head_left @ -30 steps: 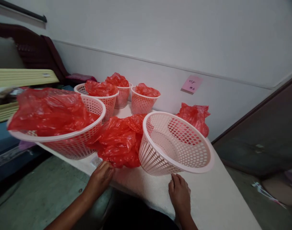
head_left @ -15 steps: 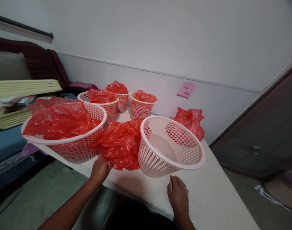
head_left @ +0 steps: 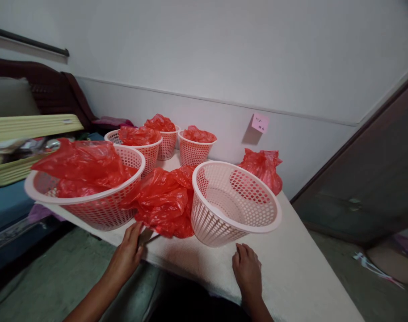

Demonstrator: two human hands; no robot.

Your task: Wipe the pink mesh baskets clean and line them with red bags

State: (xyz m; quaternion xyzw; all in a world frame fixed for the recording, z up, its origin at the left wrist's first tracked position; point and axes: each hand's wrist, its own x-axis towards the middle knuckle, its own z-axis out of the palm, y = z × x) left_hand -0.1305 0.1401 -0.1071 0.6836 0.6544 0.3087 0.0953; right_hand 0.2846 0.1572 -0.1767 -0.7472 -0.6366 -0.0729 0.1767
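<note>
At the table's front edge, my left hand is closed on a thin, dark, flat object whose kind I cannot make out. Just beyond it lies a crumpled red plastic bag, between two baskets. My right hand rests on the white tabletop, fingers together and loosely curled, with nothing visible in them. In front of it an empty pale pink perforated plastic basket leans slightly. To the left stands a large basket with a red plastic bag bulging over its rim.
Farther back are three baskets, a wide one, one behind it and one near the wall, all holding red bags. Another red bag sits behind the empty basket. A pink note is on the wall. A bed stands left.
My left hand has drawn back and left from the red bag's edge, and the dark flat object now shows in it. The pink note's lower edge has lifted. My right hand stays nearly still.
</note>
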